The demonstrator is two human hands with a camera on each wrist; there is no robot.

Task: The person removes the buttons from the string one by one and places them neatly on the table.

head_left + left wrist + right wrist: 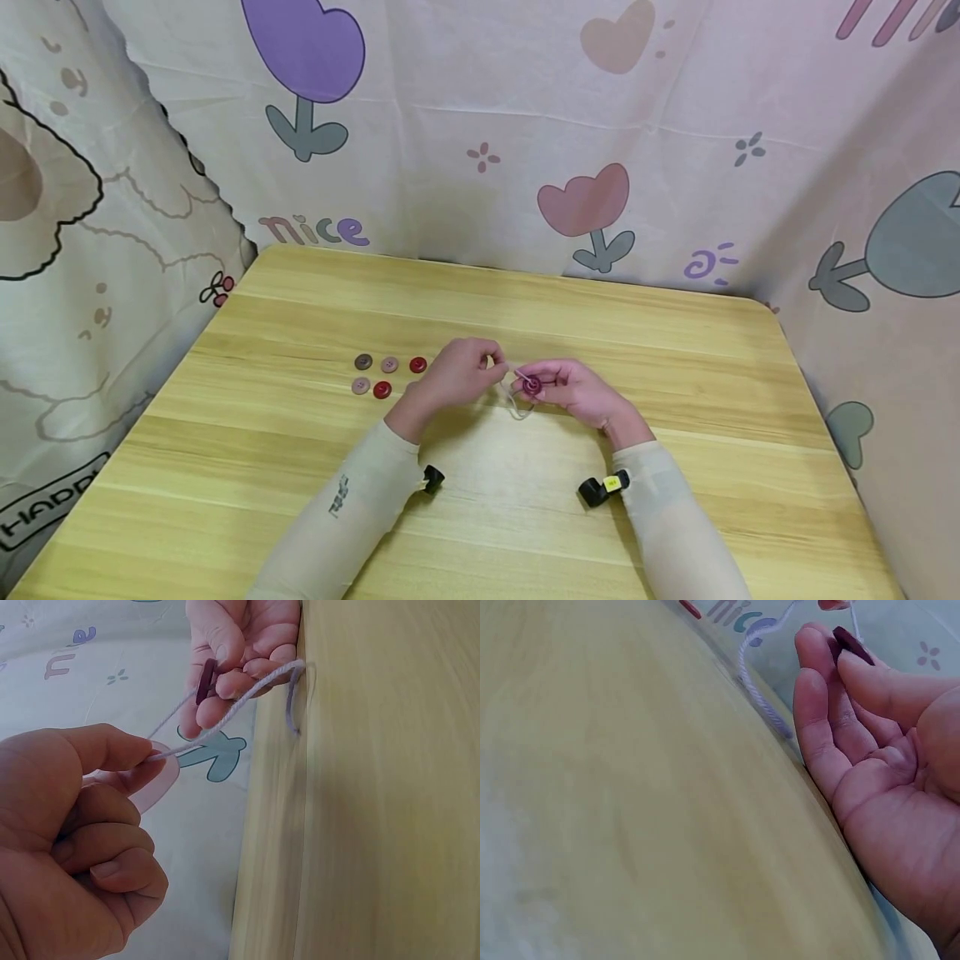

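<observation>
My right hand (581, 390) pinches a dark red button (532, 385) between thumb and fingers, its palm turned up. A pale lilac string (247, 697) runs from the button to my left hand (461, 372). Thumb and index finger of that hand pinch the string, while the other fingers curl into the palm, as the left wrist view shows. Seen from there, the button (205, 681) is edge-on, with the string on both sides of it. The string's loose end (750, 686) hangs in a curve beside my right fingers.
Left of my hands, several buttons lie in two rows on the wooden table (300, 467): a grey-brown button (363, 362), pink ones (389, 365) and red ones (417, 365). A printed cloth (450, 67) hangs behind the table and at its sides.
</observation>
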